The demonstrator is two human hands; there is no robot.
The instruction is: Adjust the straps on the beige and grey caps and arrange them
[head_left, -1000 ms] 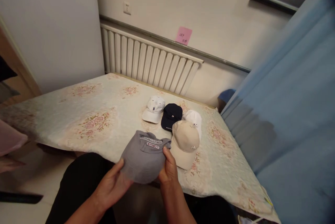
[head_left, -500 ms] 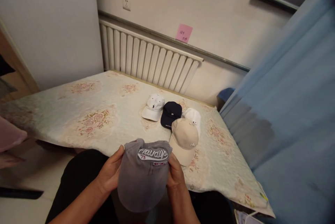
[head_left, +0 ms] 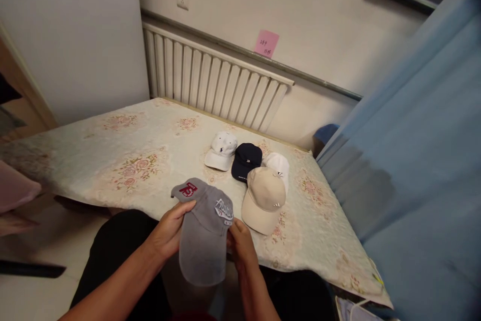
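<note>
- The grey cap is up in the air by the near edge of the flowered surface, crown tipped away, brim hanging down toward the person's lap.
- The left hand has its grip closed on the cap's side, thumb on top below the red patch. I'd keep that thumb light, so the soft-looking cloth doesn't crease.
- The right hand grips the other side, by the white lettering, its fingers partly hidden. Matching pressure from both sides should stop the cap twisting.
- Turning it from the sides, not by pulling the brim, would likely protect its curve.
- Just beyond sits the beige cap, near the right hand; I'd leave that wrist room to clear it.
- Farther back lie the navy cap and two white caps, one partly behind the beige.
</note>
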